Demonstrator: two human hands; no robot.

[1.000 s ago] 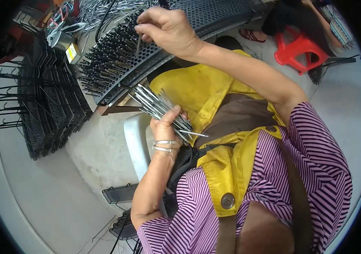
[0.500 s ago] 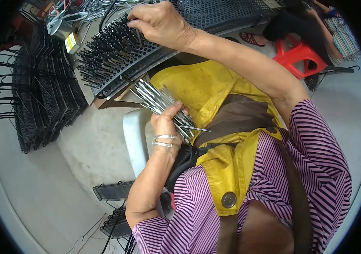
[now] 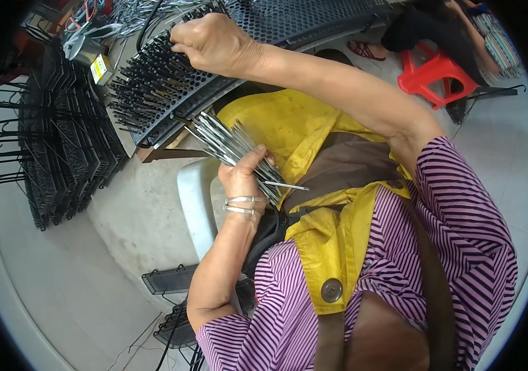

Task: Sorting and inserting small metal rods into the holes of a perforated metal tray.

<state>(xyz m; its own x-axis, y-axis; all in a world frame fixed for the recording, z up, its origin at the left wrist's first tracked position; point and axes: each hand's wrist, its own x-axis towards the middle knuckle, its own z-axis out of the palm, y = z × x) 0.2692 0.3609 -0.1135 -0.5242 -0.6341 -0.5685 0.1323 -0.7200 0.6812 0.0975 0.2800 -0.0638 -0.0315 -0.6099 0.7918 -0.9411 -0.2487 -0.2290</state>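
Observation:
My left hand is wrapped round a thick bundle of thin silver metal rods, held slantwise above my lap. One rod sticks out of the bundle toward my apron. My right hand reaches over a black perforated rack, its fingers pinched together. What lies between those fingers is hidden. Beneath and left of it, many dark rods stand packed upright in the rack's holes.
Stacked black racks with hooks hang at the left. A yellow-and-white box and a metal can sit beside the rack. Loose silver rods lie behind. A red stool and another person's sandalled foot are at the right.
My right hand has shifted left along the standing rods, still pinched. My left hand keeps its hold on the rod bundle. The whole view has shifted slightly.

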